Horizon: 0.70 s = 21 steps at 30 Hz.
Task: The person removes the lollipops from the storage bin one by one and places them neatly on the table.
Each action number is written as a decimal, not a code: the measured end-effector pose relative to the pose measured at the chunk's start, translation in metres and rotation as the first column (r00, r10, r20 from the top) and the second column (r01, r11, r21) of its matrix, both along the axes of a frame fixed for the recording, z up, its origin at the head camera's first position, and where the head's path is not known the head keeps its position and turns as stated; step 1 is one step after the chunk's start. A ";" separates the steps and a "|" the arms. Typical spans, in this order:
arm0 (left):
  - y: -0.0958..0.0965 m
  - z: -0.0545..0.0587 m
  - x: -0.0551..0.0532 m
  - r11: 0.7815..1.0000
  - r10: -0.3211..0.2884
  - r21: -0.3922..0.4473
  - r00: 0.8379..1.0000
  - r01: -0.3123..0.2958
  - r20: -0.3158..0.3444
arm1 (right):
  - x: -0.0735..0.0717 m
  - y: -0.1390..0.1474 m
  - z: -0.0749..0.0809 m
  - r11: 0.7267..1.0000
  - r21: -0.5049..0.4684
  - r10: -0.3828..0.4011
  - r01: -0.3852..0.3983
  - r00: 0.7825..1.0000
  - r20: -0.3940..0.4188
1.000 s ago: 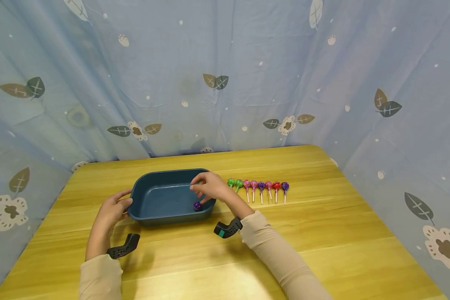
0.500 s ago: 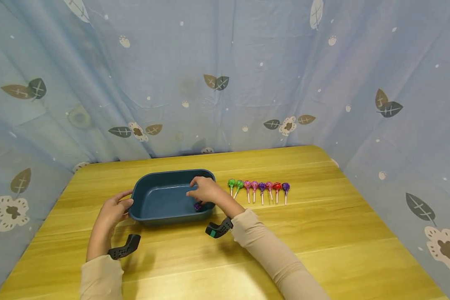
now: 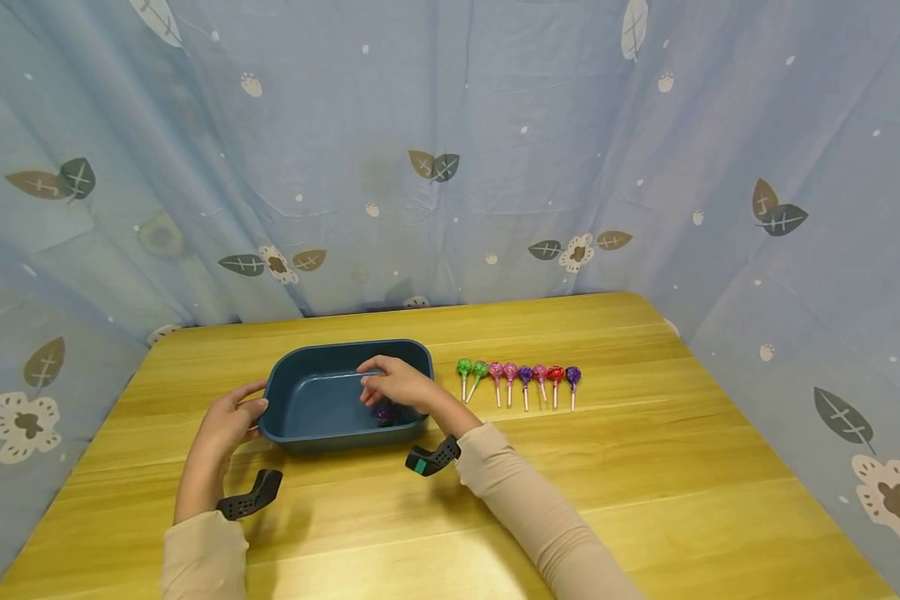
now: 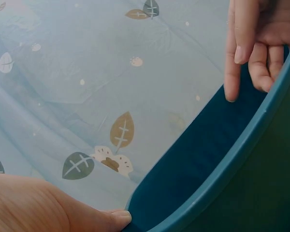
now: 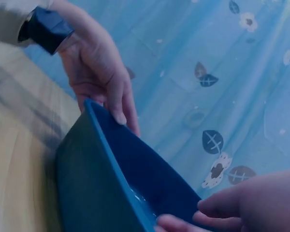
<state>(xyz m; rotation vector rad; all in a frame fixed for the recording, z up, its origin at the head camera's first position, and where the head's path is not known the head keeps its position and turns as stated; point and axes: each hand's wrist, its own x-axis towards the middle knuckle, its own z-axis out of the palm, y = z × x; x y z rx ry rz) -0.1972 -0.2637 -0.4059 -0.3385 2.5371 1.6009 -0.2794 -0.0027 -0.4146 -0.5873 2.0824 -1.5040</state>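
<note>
The blue plastic basin [image 3: 337, 437] stands on the table, left of the middle. My left hand [image 3: 225, 421] holds its left end, with the thumb [image 4: 117, 218] on the rim in the left wrist view. My right hand [image 3: 401, 385] hovers over the right part of the basin, fingers loosely bent, and nothing shows between them. Beneath it lies a purple-wrapped lollipop [image 3: 383, 413] inside the basin, partly covered by the hand; its stick is hidden. In the right wrist view the right fingers [image 5: 222, 203] are by the basin's rim.
Right of the basin, several lollipops lie in a row with sticks toward me: green ones [image 3: 463, 367], pink ones [image 3: 510, 372], a red one [image 3: 556, 375] and purple ones [image 3: 573, 376]. The wooden table [image 3: 645, 467] ends at a patterned blue curtain [image 3: 487, 192].
My right hand has moved left within the basin, away from the row. The visible purple wrapper shows slightly farther left. My left hand stays on the basin's end.
</note>
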 end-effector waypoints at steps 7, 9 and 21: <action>0.000 0.000 0.000 1.000 0.002 -0.001 1.000 -0.002 0.005 | 0.001 -0.001 -0.005 0.999 -0.043 0.001 0.001 0.999 0.046; 0.001 -0.001 0.000 1.000 0.000 0.001 1.000 0.000 0.005 | 0.001 -0.001 -0.006 1.000 -0.017 0.001 -0.001 1.000 0.009; 0.000 0.000 -0.001 1.000 -0.005 0.009 1.000 0.005 0.007 | 0.001 -0.003 0.004 0.902 0.432 0.127 -0.009 0.961 -0.246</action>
